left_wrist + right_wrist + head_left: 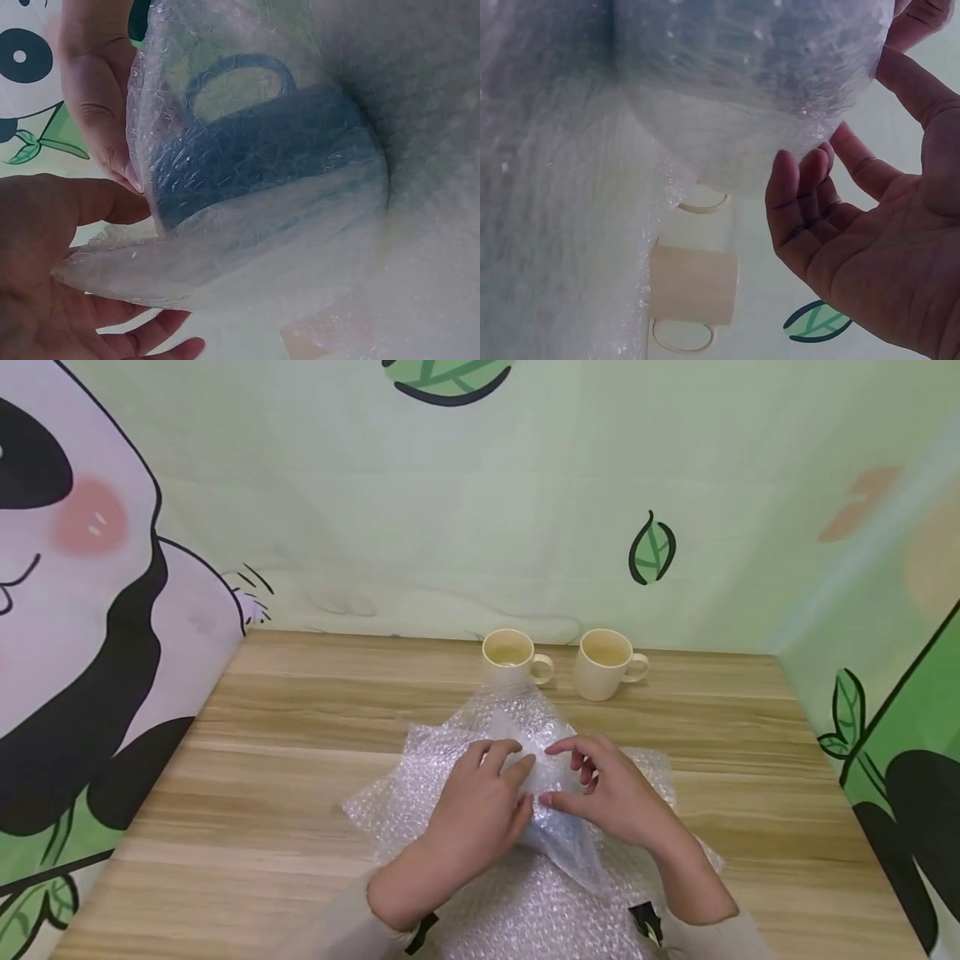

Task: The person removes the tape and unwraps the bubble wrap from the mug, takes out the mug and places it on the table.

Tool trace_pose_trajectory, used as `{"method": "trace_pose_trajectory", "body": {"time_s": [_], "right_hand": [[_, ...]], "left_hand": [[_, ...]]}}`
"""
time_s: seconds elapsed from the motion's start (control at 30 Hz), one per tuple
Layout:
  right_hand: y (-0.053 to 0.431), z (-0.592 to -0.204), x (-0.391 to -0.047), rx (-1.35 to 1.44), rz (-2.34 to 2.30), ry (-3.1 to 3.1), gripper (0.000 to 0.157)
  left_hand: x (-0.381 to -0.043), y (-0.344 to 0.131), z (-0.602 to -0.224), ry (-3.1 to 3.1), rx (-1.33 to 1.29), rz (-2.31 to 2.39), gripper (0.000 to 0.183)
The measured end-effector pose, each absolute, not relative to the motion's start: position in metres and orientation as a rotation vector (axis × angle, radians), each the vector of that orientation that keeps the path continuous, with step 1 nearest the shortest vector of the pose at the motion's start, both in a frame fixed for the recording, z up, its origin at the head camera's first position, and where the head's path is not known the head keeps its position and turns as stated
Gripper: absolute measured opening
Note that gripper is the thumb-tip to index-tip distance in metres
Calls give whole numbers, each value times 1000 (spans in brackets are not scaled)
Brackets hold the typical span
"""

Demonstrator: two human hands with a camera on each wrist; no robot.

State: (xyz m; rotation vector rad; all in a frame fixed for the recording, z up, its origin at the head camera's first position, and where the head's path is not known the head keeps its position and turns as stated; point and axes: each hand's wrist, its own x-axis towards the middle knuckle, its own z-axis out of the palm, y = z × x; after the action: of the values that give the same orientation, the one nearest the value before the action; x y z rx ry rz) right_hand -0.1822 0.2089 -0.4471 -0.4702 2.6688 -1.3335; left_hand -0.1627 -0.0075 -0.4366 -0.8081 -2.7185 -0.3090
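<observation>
A blue mug [255, 150] shows through bubble wrap folded around it, its handle visible in the left wrist view. My left hand [480, 797] holds a folded flap of the bubble wrap [202, 262], thumb on one side and fingers on the other. Opposite it, my right hand [622, 793] holds the wrap's edge with thumb and index finger, its other fingers curled. The fingertips of both hands are close together over the bundle. More bubble wrap [517, 910] lies spread beneath it on the table.
Two cream mugs stand at the back of the wooden table [285, 760]: a left one [508, 652] just behind the wrap's far corner and a right one [600, 672]. Behind them rises a printed backdrop [360, 527] with a panda and leaves.
</observation>
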Motion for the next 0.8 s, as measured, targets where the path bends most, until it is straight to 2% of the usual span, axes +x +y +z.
{"method": "trace_pose_trajectory", "body": {"time_s": [0.23, 0.8], "right_hand": [[211, -452, -182, -422, -1387, 2611, 53], [210, -453, -183, -509, -1364, 2666, 53]], "left_hand": [[-165, 4, -436, -2655, -814, -208, 26], [-177, 20, -428, -2526, -1043, -33, 6]]}}
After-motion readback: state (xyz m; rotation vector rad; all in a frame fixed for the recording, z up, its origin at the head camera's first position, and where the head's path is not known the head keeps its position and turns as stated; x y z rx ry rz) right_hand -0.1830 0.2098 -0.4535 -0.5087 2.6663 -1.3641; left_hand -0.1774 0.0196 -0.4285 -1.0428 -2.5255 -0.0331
